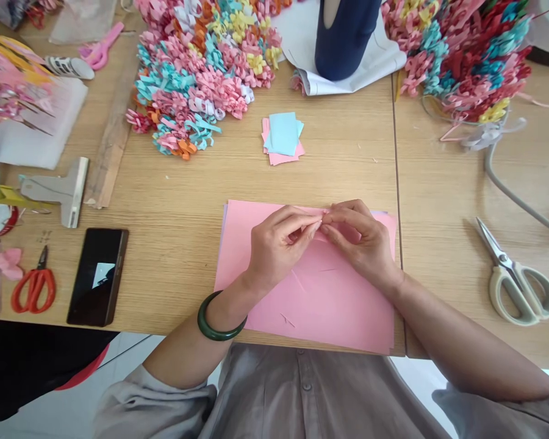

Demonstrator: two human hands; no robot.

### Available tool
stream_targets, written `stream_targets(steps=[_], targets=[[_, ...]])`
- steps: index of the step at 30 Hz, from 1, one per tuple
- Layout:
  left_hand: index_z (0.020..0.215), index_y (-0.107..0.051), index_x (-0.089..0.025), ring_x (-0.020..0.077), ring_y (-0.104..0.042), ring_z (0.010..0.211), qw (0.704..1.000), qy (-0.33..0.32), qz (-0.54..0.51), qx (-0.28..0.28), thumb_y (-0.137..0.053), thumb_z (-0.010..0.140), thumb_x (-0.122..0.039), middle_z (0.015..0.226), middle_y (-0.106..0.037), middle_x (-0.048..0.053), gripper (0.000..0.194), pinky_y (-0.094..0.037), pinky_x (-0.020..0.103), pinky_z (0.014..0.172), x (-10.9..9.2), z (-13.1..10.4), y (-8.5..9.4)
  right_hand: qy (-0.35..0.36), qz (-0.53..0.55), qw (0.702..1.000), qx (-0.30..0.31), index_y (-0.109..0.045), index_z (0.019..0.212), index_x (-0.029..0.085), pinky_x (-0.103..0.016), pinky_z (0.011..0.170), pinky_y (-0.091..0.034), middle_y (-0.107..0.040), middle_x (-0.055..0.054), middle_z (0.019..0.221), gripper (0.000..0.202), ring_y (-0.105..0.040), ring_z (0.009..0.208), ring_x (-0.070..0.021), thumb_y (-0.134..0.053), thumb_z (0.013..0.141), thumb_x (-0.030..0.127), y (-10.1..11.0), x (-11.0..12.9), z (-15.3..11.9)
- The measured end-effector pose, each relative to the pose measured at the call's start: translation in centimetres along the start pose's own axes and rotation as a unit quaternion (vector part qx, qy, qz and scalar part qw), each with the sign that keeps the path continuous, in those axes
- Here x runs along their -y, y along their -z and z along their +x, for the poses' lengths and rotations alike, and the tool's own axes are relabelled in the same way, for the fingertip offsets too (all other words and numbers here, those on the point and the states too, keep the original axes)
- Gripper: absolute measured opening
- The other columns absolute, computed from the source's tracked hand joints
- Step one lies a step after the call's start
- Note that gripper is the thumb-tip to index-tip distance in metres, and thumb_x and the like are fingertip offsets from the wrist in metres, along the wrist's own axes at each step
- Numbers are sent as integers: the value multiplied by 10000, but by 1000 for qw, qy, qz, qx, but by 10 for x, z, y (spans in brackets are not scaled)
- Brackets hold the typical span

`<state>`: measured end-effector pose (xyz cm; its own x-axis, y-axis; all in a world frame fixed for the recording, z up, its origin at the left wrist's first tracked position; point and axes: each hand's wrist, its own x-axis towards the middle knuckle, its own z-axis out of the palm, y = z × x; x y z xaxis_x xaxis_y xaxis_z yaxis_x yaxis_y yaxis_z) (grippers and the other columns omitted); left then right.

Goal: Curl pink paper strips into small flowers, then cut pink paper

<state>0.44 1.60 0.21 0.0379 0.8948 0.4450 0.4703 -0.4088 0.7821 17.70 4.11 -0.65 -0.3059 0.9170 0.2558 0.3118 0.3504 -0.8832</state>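
Note:
My left hand [279,241] and my right hand [362,239] meet fingertip to fingertip above the pink paper sheets [329,305]. Both are closed in a pinch on a small piece of pink paper [324,214], mostly hidden by the fingers. Its exact shape cannot be made out against the pink below. Thin pink paper slivers [288,321] lie on the top sheet. Beyond the hands sits a small stack of blue and pink paper squares [283,135].
Curled paper flowers [201,79] are heaped at the back left, more [476,67] at the back right. A dark blue container [345,42] stands between them. Grey-handled scissors [515,274] lie right; a phone [97,277], red scissors [34,286] and a metal clip [68,189] lie left.

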Motion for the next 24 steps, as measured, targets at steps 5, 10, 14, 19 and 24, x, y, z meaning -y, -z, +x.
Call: stream_targets(steps=[5, 10, 14, 19, 24], targets=[[881, -745, -208, 119, -649, 766, 998, 51, 19, 10, -655, 894, -197, 840, -733, 24, 92, -529, 231, 639, -3, 1, 2, 23, -27, 999, 15, -720, 912, 269, -404, 871, -543, -721, -29, 877, 88, -609, 952, -207, -648, 906, 219, 1, 2, 1], [813, -717, -215, 133, -619, 760, 998, 44, 37, 2, -678, 868, -188, 778, -707, 8, 72, -522, 267, 693, -2, 0, 2, 29, -24, 999, 21, -726, 888, 272, -437, 914, -537, -734, -25, 868, 92, -606, 953, -217, -649, 918, 315, 1, 1, 3], [785, -690, -209, 141, -606, 766, 998, 60, 30, 18, -693, 845, -170, 763, -685, 8, 72, -508, 262, 668, -1, 0, 1, 13, 0, 1000, 18, -723, 838, 272, -433, 914, -544, -720, -28, 831, 144, -605, 940, -217, -654, 912, 374, 1, 0, 3], [979, -735, -227, 171, -614, 876, 995, 80, 36, 41, -686, 864, -219, 935, -734, 32, 125, -515, 315, 803, -1, 2, 4, 2, -9, 1000, 5, -716, 869, 276, -416, 874, -535, -718, -32, 856, 117, -605, 964, -217, -633, 928, 333, 3, 2, 3], [932, -761, -226, 191, -612, 931, 995, 80, 40, 41, -630, 921, -286, 927, -756, 28, 145, -483, 353, 892, 0, 2, 4, 38, -24, 999, 6, -708, 888, 281, -408, 849, -527, -723, -22, 852, 102, -599, 925, -211, -621, 936, 301, 3, 3, 4]])
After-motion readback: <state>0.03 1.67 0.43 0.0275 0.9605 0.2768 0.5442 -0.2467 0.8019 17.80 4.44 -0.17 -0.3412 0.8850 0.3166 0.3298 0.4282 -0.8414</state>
